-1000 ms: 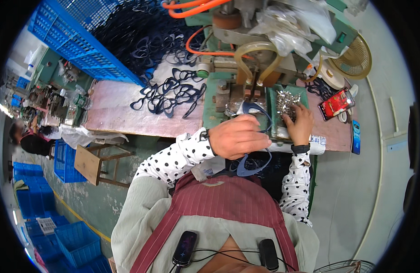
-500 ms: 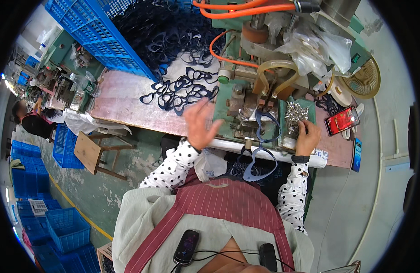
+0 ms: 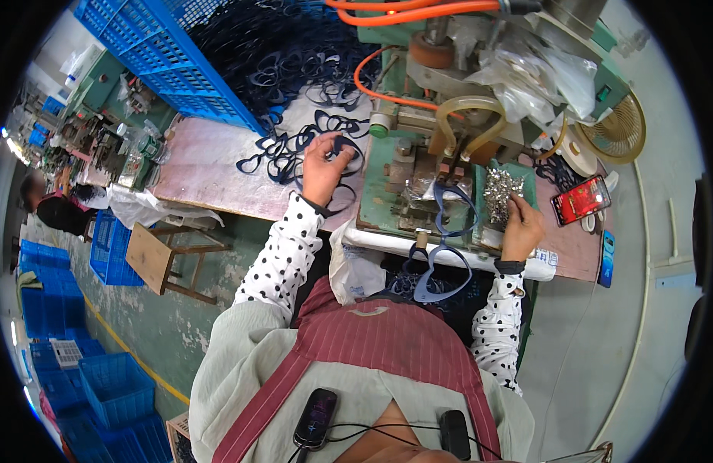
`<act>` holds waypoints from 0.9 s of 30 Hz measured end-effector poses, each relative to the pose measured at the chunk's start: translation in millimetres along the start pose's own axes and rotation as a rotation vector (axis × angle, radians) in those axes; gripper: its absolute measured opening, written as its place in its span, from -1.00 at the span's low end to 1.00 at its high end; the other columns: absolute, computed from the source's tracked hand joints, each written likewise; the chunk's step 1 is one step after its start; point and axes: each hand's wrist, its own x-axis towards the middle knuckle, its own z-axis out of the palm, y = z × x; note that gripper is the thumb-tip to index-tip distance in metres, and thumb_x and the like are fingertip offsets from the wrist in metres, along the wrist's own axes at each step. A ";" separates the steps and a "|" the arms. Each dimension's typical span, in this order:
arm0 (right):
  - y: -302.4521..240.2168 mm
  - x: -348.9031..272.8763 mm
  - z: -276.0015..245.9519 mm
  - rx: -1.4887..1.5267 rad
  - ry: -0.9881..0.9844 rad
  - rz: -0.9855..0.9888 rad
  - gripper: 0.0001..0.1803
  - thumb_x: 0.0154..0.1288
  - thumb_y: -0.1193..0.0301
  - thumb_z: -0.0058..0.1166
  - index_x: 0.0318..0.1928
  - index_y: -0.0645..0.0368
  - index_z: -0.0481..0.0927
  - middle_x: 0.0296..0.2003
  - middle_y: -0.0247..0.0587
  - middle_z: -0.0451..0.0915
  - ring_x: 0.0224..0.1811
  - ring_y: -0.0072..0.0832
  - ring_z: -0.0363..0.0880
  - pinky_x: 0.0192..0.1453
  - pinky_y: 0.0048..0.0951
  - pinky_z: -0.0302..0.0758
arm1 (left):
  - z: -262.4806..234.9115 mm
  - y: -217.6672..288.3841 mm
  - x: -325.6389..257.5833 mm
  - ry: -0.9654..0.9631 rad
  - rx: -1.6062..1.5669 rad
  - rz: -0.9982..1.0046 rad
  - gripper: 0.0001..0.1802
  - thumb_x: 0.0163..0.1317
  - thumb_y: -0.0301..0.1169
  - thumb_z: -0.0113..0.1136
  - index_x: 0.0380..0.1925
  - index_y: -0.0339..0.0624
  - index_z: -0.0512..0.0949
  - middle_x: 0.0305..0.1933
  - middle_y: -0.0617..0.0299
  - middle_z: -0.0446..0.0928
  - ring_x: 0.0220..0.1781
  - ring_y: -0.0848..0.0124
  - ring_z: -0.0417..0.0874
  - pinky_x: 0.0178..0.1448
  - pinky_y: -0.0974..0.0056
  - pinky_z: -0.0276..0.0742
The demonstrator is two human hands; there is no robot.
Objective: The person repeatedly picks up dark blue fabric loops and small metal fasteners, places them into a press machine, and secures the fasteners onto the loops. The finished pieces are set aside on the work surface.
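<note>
Just right of our right hand we see a phone lying tilted on the bench, its screen glowing red. Further right, at the bench edge, lies a narrow blue packet. Well above the hand, crumpled clear plastic bags sit on the machine. Below our chin hangs a dark phone, screen dim.

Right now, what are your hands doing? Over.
Left hand on dark blue frames. Right hand at small metal parts. Blue frame on green machine.
</note>
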 end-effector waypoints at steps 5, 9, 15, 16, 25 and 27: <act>-40.0 7.6 -7.2 0.102 -0.053 -0.021 -0.88 0.11 0.51 0.28 -0.30 0.10 0.75 -0.33 -0.23 0.68 -0.21 -0.31 0.55 -0.06 -0.37 0.46 | 23.7 -32.1 -37.7 0.048 0.390 0.143 -0.80 0.15 -0.37 0.29 -0.46 -0.26 0.50 -0.40 0.00 0.52 -0.31 0.01 0.54 -0.21 0.06 0.40; -79.8 12.7 -16.1 0.459 -0.240 0.158 -0.82 0.10 0.59 0.23 -0.25 0.21 0.74 -0.34 -0.20 0.66 -0.23 -0.45 0.55 -0.10 -0.50 0.44 | 16.9 -24.3 -50.8 0.032 0.362 0.046 -0.73 0.36 -0.31 0.12 -0.45 -0.26 0.41 -0.52 -0.13 0.44 -0.50 -0.08 0.48 -0.44 0.04 0.34; -125.3 14.7 -25.8 0.625 -0.398 0.194 -0.77 0.09 0.56 0.26 -0.18 0.19 0.73 -0.35 -0.33 0.66 -0.37 -0.69 0.46 -0.32 -0.62 0.35 | 12.5 35.0 -46.4 0.069 0.221 0.154 -0.87 0.30 -0.46 0.18 -0.22 -0.28 0.55 -0.34 0.05 0.61 -0.35 0.08 0.59 -0.24 0.16 0.47; -129.9 14.0 -26.5 0.581 -0.431 0.205 -0.75 0.09 0.56 0.27 -0.16 0.19 0.72 -0.35 -0.35 0.67 -0.40 -0.72 0.44 -0.36 -0.63 0.33 | 11.2 50.9 -44.4 0.059 0.220 0.291 -0.88 0.29 -0.47 0.18 -0.21 -0.27 0.56 -0.31 0.05 0.61 -0.32 0.08 0.59 -0.19 0.15 0.47; -142.6 16.4 -17.4 0.659 -0.453 0.324 -0.52 0.03 0.55 0.33 -0.02 0.28 0.45 -0.39 -0.27 0.69 -0.44 -0.72 0.51 -0.40 -0.63 0.36 | 12.3 117.8 -43.0 -0.094 0.151 0.899 -0.66 0.03 -0.55 0.28 -0.11 -0.21 0.60 -0.17 0.18 0.63 -0.19 0.22 0.64 -0.02 0.09 0.48; -146.9 20.9 -11.4 0.742 -0.444 0.322 -0.49 0.02 0.56 0.34 -0.01 0.30 0.41 -0.39 -0.23 0.68 -0.40 -0.68 0.57 -0.38 -0.62 0.41 | 12.0 123.5 -45.4 -0.137 0.136 0.936 -0.60 -0.01 -0.53 0.31 -0.08 -0.18 0.60 -0.13 0.20 0.64 -0.14 0.24 0.66 0.03 0.09 0.49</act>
